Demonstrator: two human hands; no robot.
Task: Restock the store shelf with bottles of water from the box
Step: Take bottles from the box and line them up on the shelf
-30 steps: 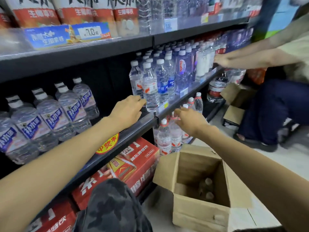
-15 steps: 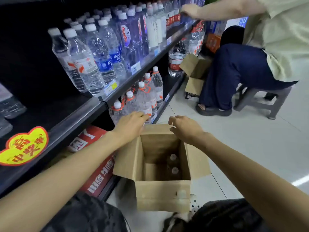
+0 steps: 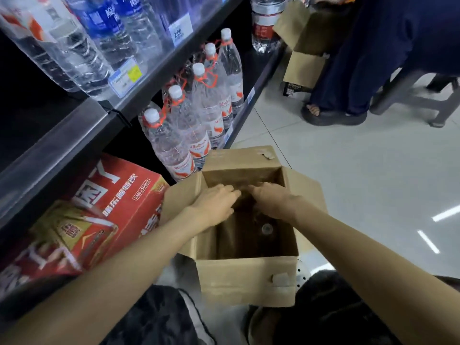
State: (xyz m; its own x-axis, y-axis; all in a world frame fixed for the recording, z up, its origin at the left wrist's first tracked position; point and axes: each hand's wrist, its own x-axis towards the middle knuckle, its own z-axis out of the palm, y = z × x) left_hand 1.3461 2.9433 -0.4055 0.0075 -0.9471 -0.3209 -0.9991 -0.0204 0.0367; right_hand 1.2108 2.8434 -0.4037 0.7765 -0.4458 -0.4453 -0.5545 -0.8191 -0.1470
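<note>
Both bare forearms stretched forward and converging. Left hand (image 3: pixel 216 204) palm down, fingers loosely extended toward the right one, gripping nothing. Right hand (image 3: pixel 271 200) palm down, fingers relaxed, pointing left, fingertips near the left hand's, apart.

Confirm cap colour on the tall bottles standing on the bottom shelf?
White caps, with orange-red neck rings; clearest in the head view.

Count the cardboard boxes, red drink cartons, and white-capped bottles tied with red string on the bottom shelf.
Cardboard boxes: 2
Red drink cartons: 1
White-capped bottles with red string: 5
Total: 8
</note>
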